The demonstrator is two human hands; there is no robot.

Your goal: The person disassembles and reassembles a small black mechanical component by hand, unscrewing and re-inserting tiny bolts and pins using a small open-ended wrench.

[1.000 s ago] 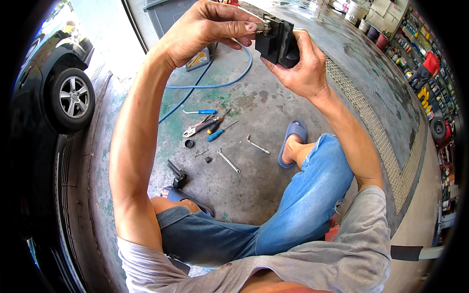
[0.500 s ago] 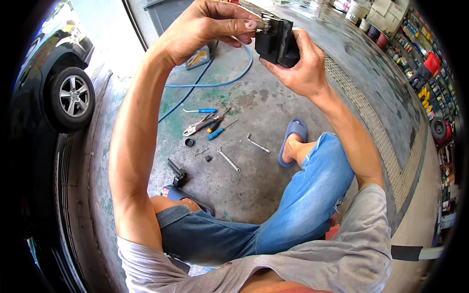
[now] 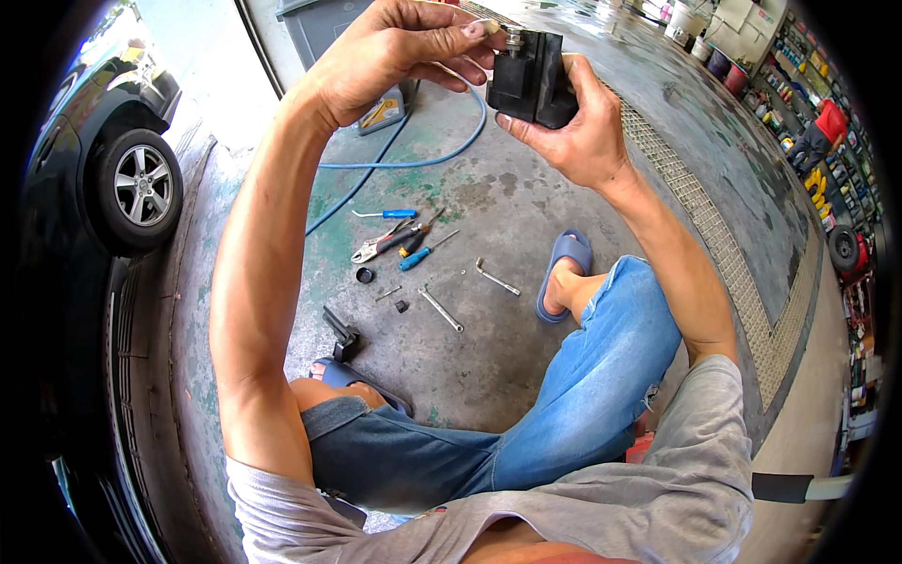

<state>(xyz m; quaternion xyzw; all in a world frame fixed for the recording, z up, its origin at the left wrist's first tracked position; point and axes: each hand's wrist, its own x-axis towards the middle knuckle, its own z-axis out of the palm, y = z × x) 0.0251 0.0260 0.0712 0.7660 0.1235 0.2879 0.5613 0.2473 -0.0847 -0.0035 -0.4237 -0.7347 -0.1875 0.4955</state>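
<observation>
My right hand (image 3: 587,127) grips a black plastic component (image 3: 523,83) high in the middle of the view, with my thumb along its lower edge. A silver threaded stud (image 3: 513,43) stands on the component's left side. My left hand (image 3: 413,47) is beside the stud, thumb and forefinger pinched at its top; what they hold is too small to make out, and the other fingers are curled below. On the concrete floor (image 3: 460,367) lie locking pliers (image 3: 376,246), blue-handled screwdrivers (image 3: 418,258), a silver wrench (image 3: 440,309), an L-shaped wrench (image 3: 498,280) and another black part (image 3: 340,334).
A dark car (image 3: 75,188) is at the left. A blue hose (image 3: 413,162), jug (image 3: 379,113) and grey bin (image 3: 310,28) lie beyond my hands. A floor grate (image 3: 695,216) runs along the right; a person in red (image 3: 827,127) is by crowded shelves.
My left thumb and forefinger have shifted slightly up, so more of the silver stud shows. My right hand and the black component have barely moved.
</observation>
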